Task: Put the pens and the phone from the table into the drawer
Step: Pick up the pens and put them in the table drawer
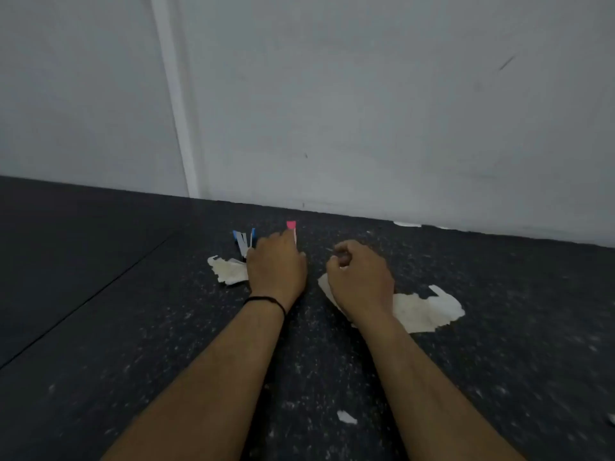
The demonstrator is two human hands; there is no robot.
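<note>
Dark speckled counter fills the lower half of the frame, meeting a pale grey wall across the upper half. Just above the middle of the frame, my left hand is closed around the pens: two with blue caps and whitish barrels stick out past my knuckles on the left, and one with a pink cap pokes up beyond my fingers toward the wall. A thin black band circles that wrist. Just to the right, apart from it, my right hand is curled into a loose fist; I cannot tell whether it holds anything. A torn scrap of off-white paper lies touching the left edge of my left hand, and a larger torn piece lies under and to the right of my right wrist. A small white fragment sits lower down between my forearms.
</note>
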